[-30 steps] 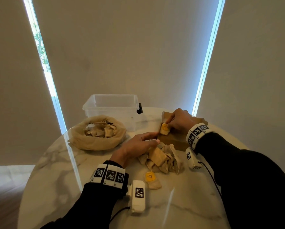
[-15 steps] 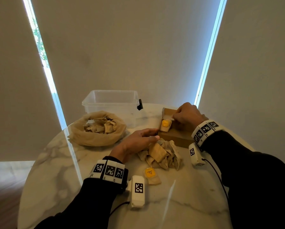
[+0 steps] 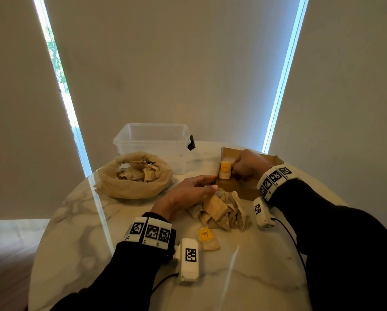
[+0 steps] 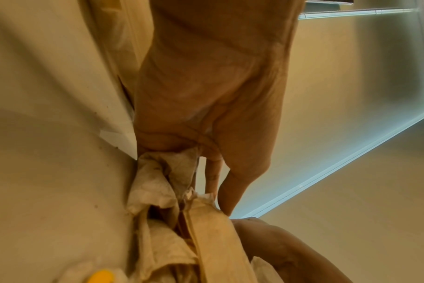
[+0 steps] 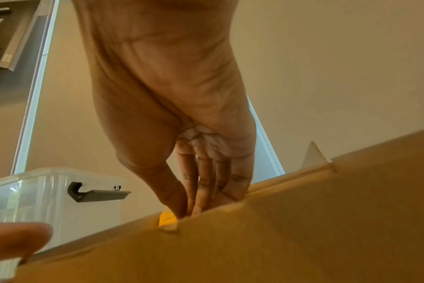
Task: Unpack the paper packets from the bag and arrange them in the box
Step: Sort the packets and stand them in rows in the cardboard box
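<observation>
My right hand pinches a yellow-labelled packet upright in the cardboard box; my left hand rests flat, fingers relaxed, on the packet pile mid-counter.

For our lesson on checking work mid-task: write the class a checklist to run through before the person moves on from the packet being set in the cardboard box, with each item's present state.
1. Yellow-labelled packet stands upright inside the cardboard box: ok.
2. Right hand has let go of that packet: not ok, thumb and fingers pinch it.
3. Packet seated against the box's left end: cannot tell.
4. Left hand ready at the loose pile of packets: ok, it rests there with fingers straight.
5. More packets left to move: ok, pile, stray packet and bag hold some.
</observation>
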### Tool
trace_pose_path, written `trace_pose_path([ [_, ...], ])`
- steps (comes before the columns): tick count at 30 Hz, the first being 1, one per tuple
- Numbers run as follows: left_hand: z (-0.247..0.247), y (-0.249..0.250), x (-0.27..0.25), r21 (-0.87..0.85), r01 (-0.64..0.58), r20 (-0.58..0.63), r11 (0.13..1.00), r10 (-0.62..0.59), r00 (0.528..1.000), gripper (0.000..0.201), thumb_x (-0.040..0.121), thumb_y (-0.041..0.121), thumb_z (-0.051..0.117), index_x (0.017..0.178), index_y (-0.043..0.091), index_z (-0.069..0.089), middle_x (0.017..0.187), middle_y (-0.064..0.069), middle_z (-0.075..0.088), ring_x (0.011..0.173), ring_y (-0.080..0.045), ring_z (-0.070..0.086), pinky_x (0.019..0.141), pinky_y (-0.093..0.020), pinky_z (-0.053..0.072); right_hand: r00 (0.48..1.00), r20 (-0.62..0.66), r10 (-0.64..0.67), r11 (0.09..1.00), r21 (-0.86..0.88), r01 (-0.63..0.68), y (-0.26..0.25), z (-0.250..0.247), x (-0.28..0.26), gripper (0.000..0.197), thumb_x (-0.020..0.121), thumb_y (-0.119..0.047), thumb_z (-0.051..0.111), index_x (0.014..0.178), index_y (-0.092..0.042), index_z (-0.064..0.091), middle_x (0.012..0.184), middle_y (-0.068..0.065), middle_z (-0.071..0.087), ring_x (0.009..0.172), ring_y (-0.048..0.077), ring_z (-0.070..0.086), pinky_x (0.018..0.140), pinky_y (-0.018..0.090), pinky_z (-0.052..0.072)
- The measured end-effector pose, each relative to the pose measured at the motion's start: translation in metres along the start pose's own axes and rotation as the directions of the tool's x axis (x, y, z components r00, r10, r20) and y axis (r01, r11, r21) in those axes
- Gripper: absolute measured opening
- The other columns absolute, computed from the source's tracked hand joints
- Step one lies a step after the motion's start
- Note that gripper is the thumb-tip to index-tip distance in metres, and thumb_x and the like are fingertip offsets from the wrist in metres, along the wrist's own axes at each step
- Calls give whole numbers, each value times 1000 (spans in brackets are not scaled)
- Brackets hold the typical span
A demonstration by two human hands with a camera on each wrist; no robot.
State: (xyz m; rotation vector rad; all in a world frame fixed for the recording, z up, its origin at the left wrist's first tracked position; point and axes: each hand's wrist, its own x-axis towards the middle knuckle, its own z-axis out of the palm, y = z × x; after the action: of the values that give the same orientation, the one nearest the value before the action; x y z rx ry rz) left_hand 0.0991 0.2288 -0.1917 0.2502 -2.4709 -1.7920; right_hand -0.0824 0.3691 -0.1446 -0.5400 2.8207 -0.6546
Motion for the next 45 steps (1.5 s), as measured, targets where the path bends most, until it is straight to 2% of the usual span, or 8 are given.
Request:
trace_pose_path([
  [8,-2,6,-2,-72,31,-88,997,-38,995,42,110,46,50,141,23,67,139,7,67,112,-12,63,94,-29,55,997,6,-74,994,78,74,-3,-26,-34,16,96,-23,77,100,-7,76,95,6,80,84,20,77,73,29,60],
  [11,-4,10,-8,-109,39,-93,993,-49,994,46,113,45,43,143,18,65,138,3,68,108,-7,61,78,-20,48,971,116,-210,976,81,201,-10,-37,-63,27,98,-43,75,97,-16,74,91,-2,79,85,16,76,68,26,55],
  [15,-6,9,-15,-140,40,-91,989,-53,994,40,108,50,53,134,25,73,133,6,71,119,-14,63,87,-27,52,910,330,-252,939,-145,313,-11,-46,-110,66,77,-75,75,114,-21,70,104,0,76,90,14,72,72,26,58],
  [21,-8,9,-24,-118,11,-43,993,-16,999,28,95,48,74,122,42,78,123,15,76,121,-14,65,98,-35,55,883,382,-271,942,-83,325,5,-37,-122,25,96,-23,79,116,-22,65,113,3,71,98,21,75,81,29,64],
  [28,-5,13,-30,-109,-39,44,993,44,998,40,92,63,72,129,49,71,128,16,74,127,-15,64,112,-47,51,899,42,-435,814,445,373,7,-40,-127,16,100,-30,73,114,-24,74,111,1,76,107,22,72,96,39,61],
  [32,-7,12,-31,-123,-32,72,992,41,997,40,92,58,76,125,35,76,121,-2,78,115,-26,72,101,-46,54,932,58,-357,628,754,194,-3,-18,-130,21,100,-17,71,121,-20,72,121,13,74,111,31,74,100,50,62],
  [38,-7,6,-22,-185,-12,-120,983,-11,993,38,90,48,81,118,23,78,108,-6,81,102,-28,75,89,-44,55,927,167,-335,561,826,54,4,7,-126,50,95,-38,81,133,-14,61,121,16,77,109,33,77,100,52,61],
  [45,-4,6,-19,-357,17,-160,934,-80,984,48,92,46,79,126,12,74,111,-11,81,112,-33,75,88,-45,54,978,41,-205,512,856,71,3,17,-123,34,96,-3,76,122,-13,56,122,18,68,82,21,79,59,22,61],
])
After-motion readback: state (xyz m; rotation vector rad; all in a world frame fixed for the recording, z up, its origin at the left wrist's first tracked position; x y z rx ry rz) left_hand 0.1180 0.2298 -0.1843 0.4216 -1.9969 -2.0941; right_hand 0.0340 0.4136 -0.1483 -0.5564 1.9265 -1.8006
